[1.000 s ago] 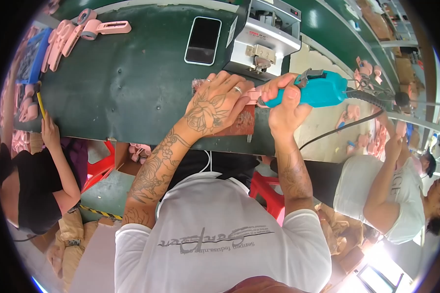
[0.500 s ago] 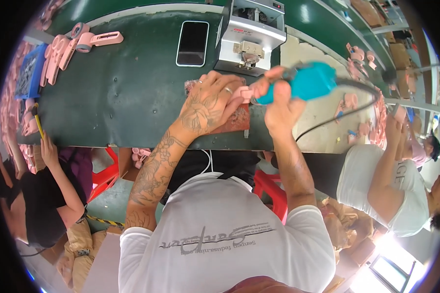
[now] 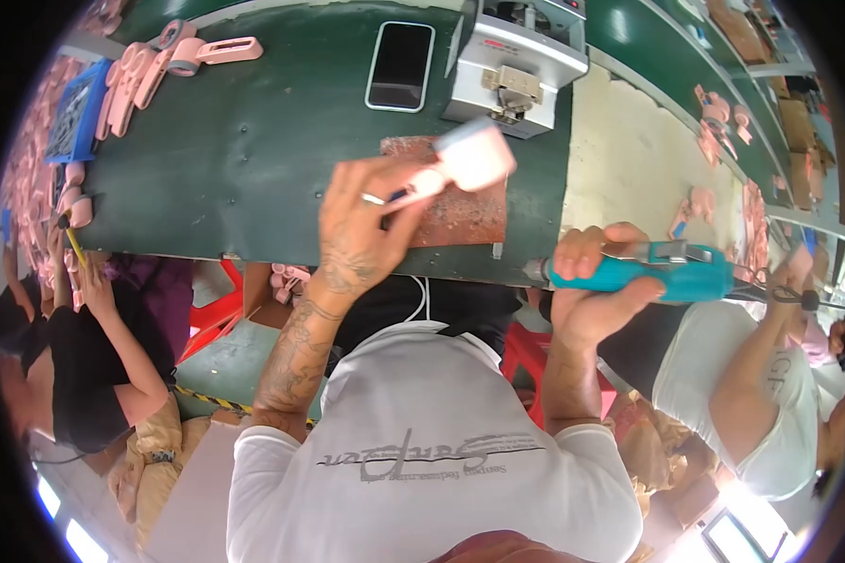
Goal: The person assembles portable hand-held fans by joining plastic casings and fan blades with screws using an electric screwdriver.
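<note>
Gripping a pink plastic part [image 3: 479,159] by its narrow end, the left hand [image 3: 355,211] holds it up over the reddish-brown mat [image 3: 469,223]. To the right of the mat, the right hand [image 3: 593,308] is wrapped around a teal power tool [image 3: 685,277]; beyond the mat are a phone [image 3: 401,66] and a silver machine [image 3: 481,86].

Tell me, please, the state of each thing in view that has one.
Pink part: held over the reddish mat
Teal power tool: held, tip clear of the pink part
Left hand: gripping the pink part's narrow end
Right hand: wrapped around the tool
Phone: lying flat, screen dark
Blue bin: open, holding grey parts
Silver machine: running or not, unclear
</note>
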A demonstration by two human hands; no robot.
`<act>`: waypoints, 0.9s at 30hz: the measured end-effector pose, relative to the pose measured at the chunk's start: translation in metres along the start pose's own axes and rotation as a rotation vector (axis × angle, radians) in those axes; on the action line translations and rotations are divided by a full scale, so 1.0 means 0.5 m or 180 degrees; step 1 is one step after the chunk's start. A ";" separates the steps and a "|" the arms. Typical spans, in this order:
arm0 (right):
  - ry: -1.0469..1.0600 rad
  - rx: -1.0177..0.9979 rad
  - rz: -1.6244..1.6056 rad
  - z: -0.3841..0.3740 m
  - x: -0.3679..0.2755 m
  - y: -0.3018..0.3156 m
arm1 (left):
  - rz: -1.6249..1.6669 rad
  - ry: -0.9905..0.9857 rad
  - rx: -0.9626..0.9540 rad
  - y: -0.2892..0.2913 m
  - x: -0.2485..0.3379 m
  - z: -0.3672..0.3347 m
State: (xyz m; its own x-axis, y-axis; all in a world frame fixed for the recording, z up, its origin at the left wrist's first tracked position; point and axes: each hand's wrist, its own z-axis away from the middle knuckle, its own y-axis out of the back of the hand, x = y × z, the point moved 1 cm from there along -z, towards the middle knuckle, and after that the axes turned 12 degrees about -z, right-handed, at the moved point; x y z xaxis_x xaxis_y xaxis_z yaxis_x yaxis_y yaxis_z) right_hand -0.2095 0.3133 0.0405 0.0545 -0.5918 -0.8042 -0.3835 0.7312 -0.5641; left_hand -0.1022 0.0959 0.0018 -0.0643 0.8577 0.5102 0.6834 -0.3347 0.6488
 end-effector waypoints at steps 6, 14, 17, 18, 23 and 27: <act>-0.0364 0.0006 -0.1128 -0.033 -0.005 -0.020 | -0.0939 0.1188 0.0929 0.131 -0.210 0.016; -0.0659 -0.0028 -0.1502 -0.072 -0.016 -0.099 | -0.1539 0.0911 0.0719 0.165 -0.151 -0.009; -0.0765 -0.0044 -0.1594 -0.072 -0.011 -0.115 | 0.0423 0.0495 -0.0443 0.117 0.014 -0.025; -0.0799 -0.0004 -0.1551 -0.069 -0.006 -0.121 | 0.0752 0.0374 -0.0659 0.096 0.051 -0.020; -0.0830 0.0076 -0.1383 -0.054 0.004 -0.136 | 0.0920 -0.0117 -0.0460 0.031 0.122 -0.011; -0.0722 0.0295 -0.1161 -0.042 0.009 -0.149 | 0.1057 -0.0029 -0.0614 0.033 0.113 -0.007</act>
State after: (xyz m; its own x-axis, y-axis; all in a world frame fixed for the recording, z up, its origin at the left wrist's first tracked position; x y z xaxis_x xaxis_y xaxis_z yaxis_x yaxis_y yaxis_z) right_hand -0.2001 0.2489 0.0831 0.3761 -0.7351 -0.5641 -0.2178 0.5217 -0.8249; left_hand -0.0970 0.1375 0.0432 0.1447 0.6932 0.7060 0.5165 -0.6615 0.5437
